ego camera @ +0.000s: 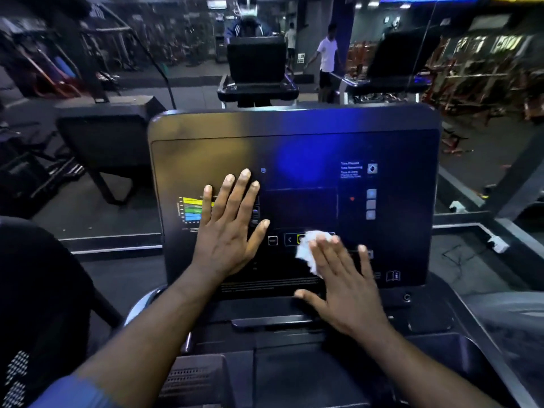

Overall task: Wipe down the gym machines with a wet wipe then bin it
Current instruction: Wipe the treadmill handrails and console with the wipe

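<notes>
A dark treadmill console (294,136) with a glossy control panel fills the middle of the view. My left hand (229,228) lies flat on the panel's left half, fingers spread, partly over a coloured chart (191,212). My right hand (344,278) presses a crumpled white wet wipe (306,248) against the lower middle of the panel, over a row of buttons. Only the wipe's left part shows from under my fingers.
A mirror wall ahead reflects the console's back, me, and two people walking. Another dark machine (109,136) stands to the left. Weight racks (485,78) are at the far right. A power strip (497,244) and cable lie on the floor at right.
</notes>
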`<move>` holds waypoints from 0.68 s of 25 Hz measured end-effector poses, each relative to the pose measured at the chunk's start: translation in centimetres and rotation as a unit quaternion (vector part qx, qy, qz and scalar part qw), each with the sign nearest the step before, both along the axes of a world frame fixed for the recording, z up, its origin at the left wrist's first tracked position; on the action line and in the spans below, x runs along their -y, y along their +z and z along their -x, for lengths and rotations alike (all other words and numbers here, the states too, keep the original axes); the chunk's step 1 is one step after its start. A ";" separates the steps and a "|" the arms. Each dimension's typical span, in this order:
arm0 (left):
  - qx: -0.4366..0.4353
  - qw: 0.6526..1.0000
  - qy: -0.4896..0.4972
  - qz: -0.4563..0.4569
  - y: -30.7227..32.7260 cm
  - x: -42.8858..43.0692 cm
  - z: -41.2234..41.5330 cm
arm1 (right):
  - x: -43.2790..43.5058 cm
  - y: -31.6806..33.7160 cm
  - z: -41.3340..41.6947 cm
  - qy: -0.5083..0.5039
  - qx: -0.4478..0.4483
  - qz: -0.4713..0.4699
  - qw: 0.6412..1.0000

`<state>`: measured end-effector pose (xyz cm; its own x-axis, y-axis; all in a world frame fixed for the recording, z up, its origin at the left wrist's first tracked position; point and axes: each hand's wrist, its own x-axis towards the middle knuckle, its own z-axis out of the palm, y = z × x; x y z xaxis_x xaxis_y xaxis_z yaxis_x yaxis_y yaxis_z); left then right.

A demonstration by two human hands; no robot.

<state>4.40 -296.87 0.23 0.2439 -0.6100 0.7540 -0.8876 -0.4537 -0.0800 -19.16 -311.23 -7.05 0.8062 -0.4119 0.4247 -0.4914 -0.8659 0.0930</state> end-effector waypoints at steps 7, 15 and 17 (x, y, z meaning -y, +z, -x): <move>0.000 0.999 0.016 0.029 2.5 -2.0 -3.9 | -1.3 9.9 -10.6 -0.058 0.091 -0.046 0.993; -0.120 0.979 0.060 0.151 2.5 -5.2 -6.7 | -2.8 12.1 -13.8 -0.123 0.148 -0.128 0.973; -0.284 0.926 -0.038 0.245 3.3 -5.2 -6.5 | -5.2 12.8 -16.2 -0.040 0.101 -0.078 0.991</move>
<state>10.95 -291.64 3.49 0.6564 -0.2601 0.7082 -0.7542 -0.2473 0.6083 -2.95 -306.01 5.78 0.6737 -0.5434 0.5009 -0.5533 -0.8201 -0.1456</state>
